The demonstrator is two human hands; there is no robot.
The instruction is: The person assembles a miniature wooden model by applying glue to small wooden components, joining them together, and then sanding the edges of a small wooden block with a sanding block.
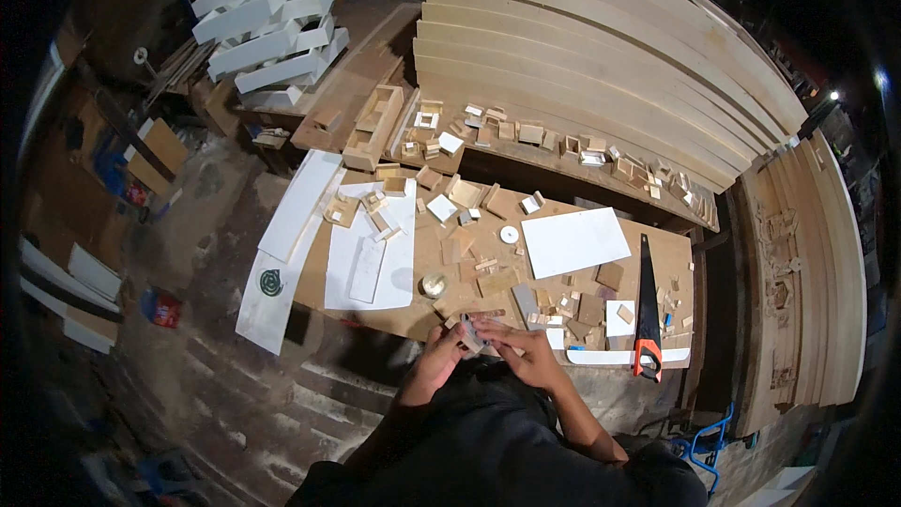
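Observation:
At the near edge of the wooden workbench [394,321], my left hand [435,362] is closed around a small wooden block [472,338] with a greyish face. My right hand [526,349] meets it from the other side, its fingers bent against the block; anything else between these fingers is too small to make out. Just beyond the hands lie a grey strip [525,301] and a round pale container [433,285]. Small wood offcuts [566,304] are scattered to the right of them.
A handsaw [648,305] with an orange and black handle lies at the bench's right end. White sheets [576,241] and small wooden boxes [465,192] cover much of the bench. Long stacked boards [591,47] rise behind it; white angular pieces [272,28] are piled at the back left.

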